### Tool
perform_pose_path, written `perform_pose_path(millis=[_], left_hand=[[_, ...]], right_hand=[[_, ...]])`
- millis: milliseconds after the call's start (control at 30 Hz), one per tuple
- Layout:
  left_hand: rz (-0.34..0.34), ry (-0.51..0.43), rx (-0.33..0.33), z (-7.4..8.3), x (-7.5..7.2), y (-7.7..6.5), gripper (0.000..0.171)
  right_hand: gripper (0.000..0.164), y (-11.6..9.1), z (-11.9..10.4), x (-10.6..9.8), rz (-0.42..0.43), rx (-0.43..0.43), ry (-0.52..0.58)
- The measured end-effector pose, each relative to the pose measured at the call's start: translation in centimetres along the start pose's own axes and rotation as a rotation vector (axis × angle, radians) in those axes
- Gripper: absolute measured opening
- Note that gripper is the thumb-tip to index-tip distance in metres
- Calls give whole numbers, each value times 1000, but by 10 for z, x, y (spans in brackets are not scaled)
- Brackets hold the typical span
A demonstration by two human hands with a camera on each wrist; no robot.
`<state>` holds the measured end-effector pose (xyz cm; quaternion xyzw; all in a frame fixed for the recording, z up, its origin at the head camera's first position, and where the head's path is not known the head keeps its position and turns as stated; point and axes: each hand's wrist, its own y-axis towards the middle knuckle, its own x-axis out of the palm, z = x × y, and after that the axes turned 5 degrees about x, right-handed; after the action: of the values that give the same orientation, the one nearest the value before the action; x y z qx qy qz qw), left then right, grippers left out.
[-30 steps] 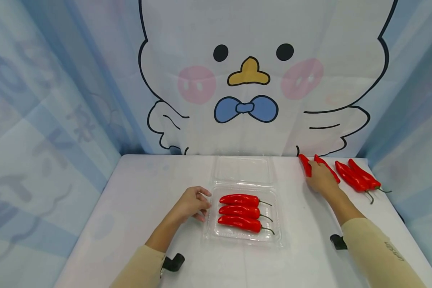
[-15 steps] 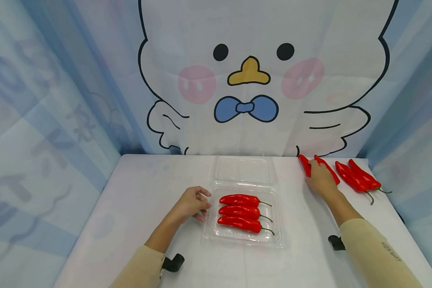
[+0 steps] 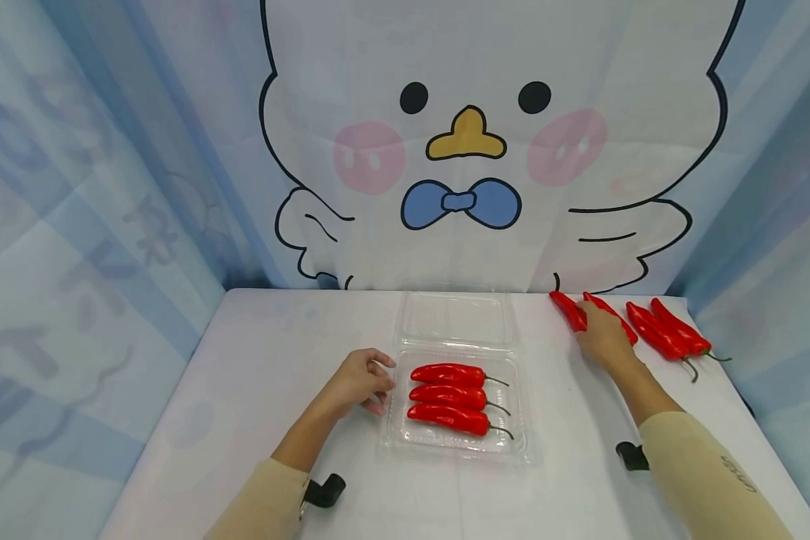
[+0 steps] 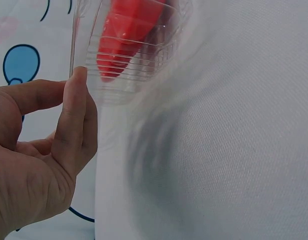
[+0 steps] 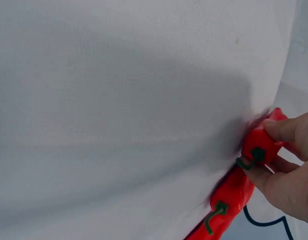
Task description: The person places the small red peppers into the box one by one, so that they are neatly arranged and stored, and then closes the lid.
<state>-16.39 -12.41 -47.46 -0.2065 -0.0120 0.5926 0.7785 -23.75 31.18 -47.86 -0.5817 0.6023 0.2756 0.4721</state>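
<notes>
At the back right of the table in the head view, my right hand (image 3: 604, 334) grips a red chili pepper (image 3: 570, 310) between thumb and fingers. In the right wrist view that pepper (image 5: 256, 145) points its green stem towards the camera. Another red pepper (image 5: 230, 196) lies close beside the hand. Mid-table, my left hand (image 3: 359, 382) is at the left side of a clear plastic container (image 3: 459, 448); the left wrist view has thumb and fingertips pinching its rim (image 4: 72, 55). Inside the container, several red peppers (image 3: 449, 396) lie in parallel, stems to the right.
Two more red peppers (image 3: 675, 331) lie near the table's right edge. The container's lid (image 3: 456, 318) is folded back towards the curtain (image 3: 466, 255) with its cartoon print. White cloth covers the table (image 3: 270, 345).
The gripped pepper's tip has shifted slightly left, away from the pepper beside it. My left hand and the container have stayed in place.
</notes>
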Motion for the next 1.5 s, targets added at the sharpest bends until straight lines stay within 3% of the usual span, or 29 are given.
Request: perform_pose_path(millis=[633, 1500], left_hand=[[6, 20, -24, 1, -1, 0, 32], [-1, 24, -16, 5, 0, -1, 32]], right_hand=[[69, -22, -5, -4, 58, -98, 57], [73, -81, -30, -16, 58, -277, 97]])
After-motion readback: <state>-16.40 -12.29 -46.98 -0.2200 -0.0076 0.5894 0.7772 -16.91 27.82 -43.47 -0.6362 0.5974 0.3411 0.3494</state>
